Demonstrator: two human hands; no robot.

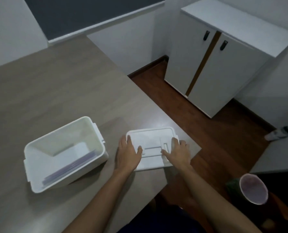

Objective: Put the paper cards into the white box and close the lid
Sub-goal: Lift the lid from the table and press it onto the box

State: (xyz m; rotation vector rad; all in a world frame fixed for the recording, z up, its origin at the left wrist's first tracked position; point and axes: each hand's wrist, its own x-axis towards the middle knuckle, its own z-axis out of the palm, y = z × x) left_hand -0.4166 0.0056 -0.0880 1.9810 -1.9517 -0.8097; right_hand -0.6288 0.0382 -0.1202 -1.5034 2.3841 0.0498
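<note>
An open white box (39,175) stands on the table at the lower left. Paper cards (69,165) with purple edges lie inside it on the bottom. The white lid (150,138) lies flat on the table's right corner, apart from the box. My left hand (128,153) rests on the lid's left edge with the thumb on top. My right hand (178,152) grips the lid's right side, fingers spread over the handle recess. Both hands hold the lid.
The grey-brown table (56,91) ends just right of the lid, with dark wood floor (198,132) beyond. A white two-door cabinet (215,68) stands at the back right. A purple cup (254,189) sits low at the right.
</note>
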